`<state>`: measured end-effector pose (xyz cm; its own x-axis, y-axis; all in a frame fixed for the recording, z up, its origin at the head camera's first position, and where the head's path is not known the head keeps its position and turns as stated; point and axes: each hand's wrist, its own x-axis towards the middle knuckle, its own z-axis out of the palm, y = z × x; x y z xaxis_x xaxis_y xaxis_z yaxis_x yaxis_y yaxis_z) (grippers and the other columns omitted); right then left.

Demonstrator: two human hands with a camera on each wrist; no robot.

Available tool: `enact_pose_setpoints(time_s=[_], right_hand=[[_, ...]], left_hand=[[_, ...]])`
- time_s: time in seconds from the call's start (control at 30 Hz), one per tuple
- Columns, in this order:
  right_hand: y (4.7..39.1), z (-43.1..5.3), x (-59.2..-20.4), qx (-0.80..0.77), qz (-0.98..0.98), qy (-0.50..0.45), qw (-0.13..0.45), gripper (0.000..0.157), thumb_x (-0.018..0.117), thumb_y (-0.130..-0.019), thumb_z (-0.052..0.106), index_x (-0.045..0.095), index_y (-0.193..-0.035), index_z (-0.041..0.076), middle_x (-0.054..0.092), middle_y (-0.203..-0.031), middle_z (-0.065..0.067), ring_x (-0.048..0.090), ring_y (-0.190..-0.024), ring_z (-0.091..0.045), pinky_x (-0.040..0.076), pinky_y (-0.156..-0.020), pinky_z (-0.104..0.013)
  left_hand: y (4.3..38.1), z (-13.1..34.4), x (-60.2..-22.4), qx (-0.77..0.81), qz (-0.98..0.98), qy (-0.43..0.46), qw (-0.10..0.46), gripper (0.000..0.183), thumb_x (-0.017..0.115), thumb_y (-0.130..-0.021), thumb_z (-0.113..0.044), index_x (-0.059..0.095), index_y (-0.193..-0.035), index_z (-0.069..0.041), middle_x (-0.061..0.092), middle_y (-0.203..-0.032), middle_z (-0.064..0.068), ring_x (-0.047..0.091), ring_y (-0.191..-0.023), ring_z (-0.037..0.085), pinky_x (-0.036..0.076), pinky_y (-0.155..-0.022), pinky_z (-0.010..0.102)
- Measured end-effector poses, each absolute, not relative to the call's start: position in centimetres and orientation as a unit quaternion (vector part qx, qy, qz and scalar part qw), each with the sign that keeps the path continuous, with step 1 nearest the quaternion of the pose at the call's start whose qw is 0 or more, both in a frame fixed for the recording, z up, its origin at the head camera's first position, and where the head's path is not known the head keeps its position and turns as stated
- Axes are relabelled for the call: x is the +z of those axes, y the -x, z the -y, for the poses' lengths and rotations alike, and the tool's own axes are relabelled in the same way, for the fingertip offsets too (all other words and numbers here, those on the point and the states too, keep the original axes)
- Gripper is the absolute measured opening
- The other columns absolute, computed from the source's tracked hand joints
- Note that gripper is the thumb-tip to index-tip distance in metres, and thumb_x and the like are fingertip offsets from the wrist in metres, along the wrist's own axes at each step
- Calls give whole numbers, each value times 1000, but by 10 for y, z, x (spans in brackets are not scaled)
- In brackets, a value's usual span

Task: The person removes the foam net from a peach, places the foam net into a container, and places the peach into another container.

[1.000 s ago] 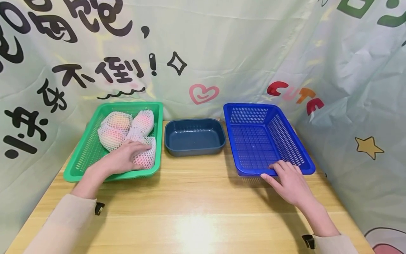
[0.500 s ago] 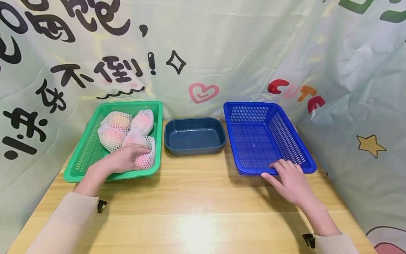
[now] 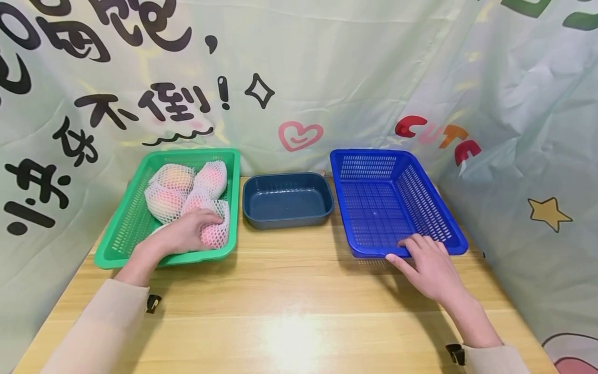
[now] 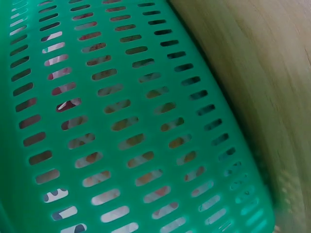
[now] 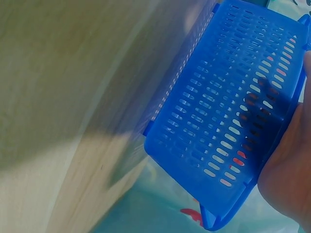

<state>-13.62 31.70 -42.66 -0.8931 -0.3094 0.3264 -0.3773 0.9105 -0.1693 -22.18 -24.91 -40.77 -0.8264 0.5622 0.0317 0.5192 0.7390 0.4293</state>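
In the head view my left hand (image 3: 184, 231) reaches over the front rim of the green basket (image 3: 105, 254). Its fingers and thumb hold the nearest pink fruit in a white foam net (image 3: 216, 236); the palm hides part of it. Several more netted fruits (image 3: 164, 202) lie behind it. My right hand (image 3: 427, 267) grips the front rim of the blue basket (image 3: 374, 208), thumb outside and fingers over the inside. The right wrist view shows the edge of that hand (image 5: 286, 170) against the basket's slotted wall (image 5: 214, 107). Only the green basket's wall (image 4: 114, 92) fills the left wrist view, the hand hidden.
A dark blue oblong dish (image 3: 287, 200) stands between the two baskets at the back of the wooden table (image 3: 261, 291). A pale printed cloth (image 3: 355, 67) hangs close behind the baskets and along both sides.
My left forearm has shifted slightly to the right, with the hand staying at the front fruit. The right hand keeps its place on the blue rim.
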Motion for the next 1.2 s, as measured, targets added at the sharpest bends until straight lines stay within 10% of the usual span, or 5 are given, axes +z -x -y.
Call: enact_pose_setpoints(time_s=[1.2], right_hand=[[136,-314,-428,107,969,-168,147,43,65,-101,46,64,-110,3,63,-103,-10,54,-95,-32,37,-79,-50]], left_hand=[[203,248,-374,372,-892,-231,-115,72,93,-70,-6,63,-135,4,55,-144,18,47,-135,41,41,-108,62]])
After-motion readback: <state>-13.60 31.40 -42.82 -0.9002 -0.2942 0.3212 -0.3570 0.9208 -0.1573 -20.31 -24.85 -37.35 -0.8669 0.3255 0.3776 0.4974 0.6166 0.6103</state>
